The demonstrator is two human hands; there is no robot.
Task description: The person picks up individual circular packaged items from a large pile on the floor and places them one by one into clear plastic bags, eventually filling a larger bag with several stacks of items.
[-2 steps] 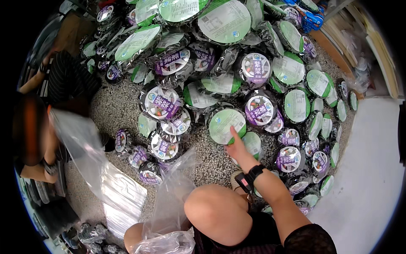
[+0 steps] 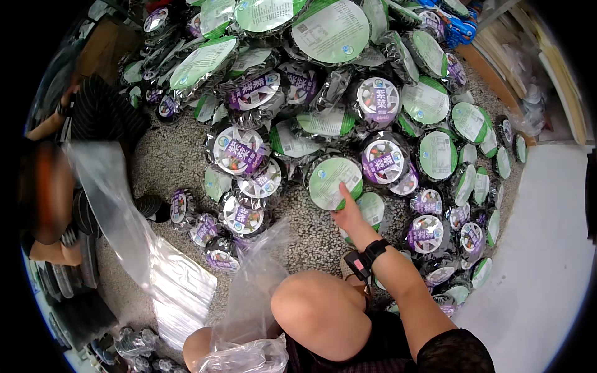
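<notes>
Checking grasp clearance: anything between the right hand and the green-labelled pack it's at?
Nothing visible. The right hand is at the lower-right edge of the green-labelled pack, one digit over its label. A second green-labelled pack lies just right of the hand, not between them.

bare floor (image 2: 311, 239) before knee (image 2: 316, 308), packs (image 2: 383, 160) crowding beyond right hand (image 2: 350, 215)

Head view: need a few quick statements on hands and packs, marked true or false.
1. The right hand touches a green pack. True.
2. The left hand holds a purple pack. False: the left hand is not in view.
3. A black strap circles the right wrist. True.
4. Every pack shows a green face. False: some show purple labels.
5. The white surface is at picture left. False: it is at right.
</notes>
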